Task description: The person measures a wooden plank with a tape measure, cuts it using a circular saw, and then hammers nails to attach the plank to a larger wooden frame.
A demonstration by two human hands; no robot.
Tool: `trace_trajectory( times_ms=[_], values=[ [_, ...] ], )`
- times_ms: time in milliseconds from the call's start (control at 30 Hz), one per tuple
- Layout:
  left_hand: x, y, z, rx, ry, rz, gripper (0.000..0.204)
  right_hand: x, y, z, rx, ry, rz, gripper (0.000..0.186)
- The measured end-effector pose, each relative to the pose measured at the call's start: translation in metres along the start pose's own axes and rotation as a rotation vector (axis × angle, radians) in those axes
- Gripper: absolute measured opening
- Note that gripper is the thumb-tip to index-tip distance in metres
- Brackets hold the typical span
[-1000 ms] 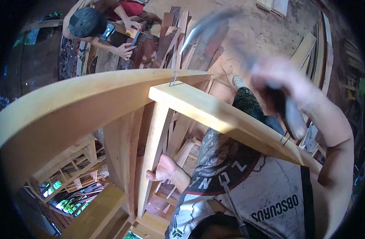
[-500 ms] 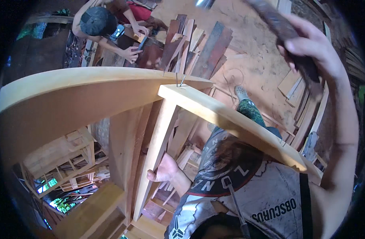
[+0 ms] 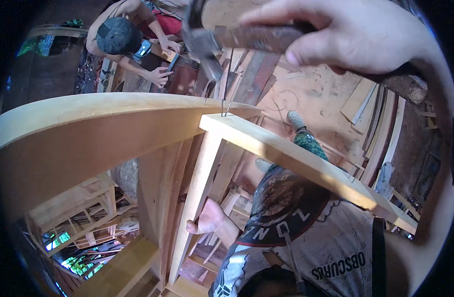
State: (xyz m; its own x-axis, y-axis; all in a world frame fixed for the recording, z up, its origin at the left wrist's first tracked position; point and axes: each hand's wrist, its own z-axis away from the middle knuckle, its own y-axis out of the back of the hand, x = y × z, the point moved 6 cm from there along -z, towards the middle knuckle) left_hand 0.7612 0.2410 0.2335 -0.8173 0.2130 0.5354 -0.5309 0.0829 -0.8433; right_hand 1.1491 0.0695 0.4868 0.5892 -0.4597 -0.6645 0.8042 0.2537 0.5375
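Observation:
My right hand is wrapped round the handle of a hammer, whose metal head hangs above thin nails. Those nails stick up from the corner of a pale wooden rail, where it meets a long curved board. Below that corner, my left hand grips an upright wooden post, thumb across its near face. More nails protrude farther along the rail. Part of the hammer's handle is hidden behind my fingers.
At the far left a person in a dark cap works on a piece of wood with both hands. Loose planks lie beyond the frame, others at the right. A slatted wooden piece stands at the lower left.
My right hand has swung the hammer left and down, bringing its head over the nails at the corner. My left hand stays on the post. The frame sits slightly lower in view.

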Motion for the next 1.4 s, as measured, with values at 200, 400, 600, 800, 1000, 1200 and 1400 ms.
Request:
trace_trajectory(
  times_ms=[200,400,600,800,1000,1200,1400],
  values=[
    [0.001,0.000,0.001,0.013,-0.007,-0.008,0.089,0.037,-0.028,-0.029,0.279,0.121,0.095,0.059],
    [-0.001,-0.001,-0.002,0.042,-0.022,-0.019,0.089,0.064,-0.034,-0.025,0.582,0.227,0.132,0.062],
    [-0.001,-0.002,-0.001,0.050,-0.047,-0.004,0.091,0.077,-0.048,-0.031,0.557,0.192,0.177,0.065],
    [0.009,0.011,-0.004,0.083,-0.130,-0.010,0.086,0.096,-0.063,-0.020,0.593,0.311,-0.662,0.069],
    [0.009,0.019,-0.006,-0.002,-0.034,0.076,0.083,0.100,-0.084,-0.025,0.466,0.233,-0.327,0.071],
    [0.012,0.023,-0.006,0.080,-0.060,0.062,0.081,0.129,-0.095,-0.028,0.452,0.225,-1.143,0.075],
    [0.012,0.021,-0.005,0.100,-0.070,0.072,0.081,0.150,-0.110,-0.048,0.460,0.148,-1.019,0.073]
  ],
)
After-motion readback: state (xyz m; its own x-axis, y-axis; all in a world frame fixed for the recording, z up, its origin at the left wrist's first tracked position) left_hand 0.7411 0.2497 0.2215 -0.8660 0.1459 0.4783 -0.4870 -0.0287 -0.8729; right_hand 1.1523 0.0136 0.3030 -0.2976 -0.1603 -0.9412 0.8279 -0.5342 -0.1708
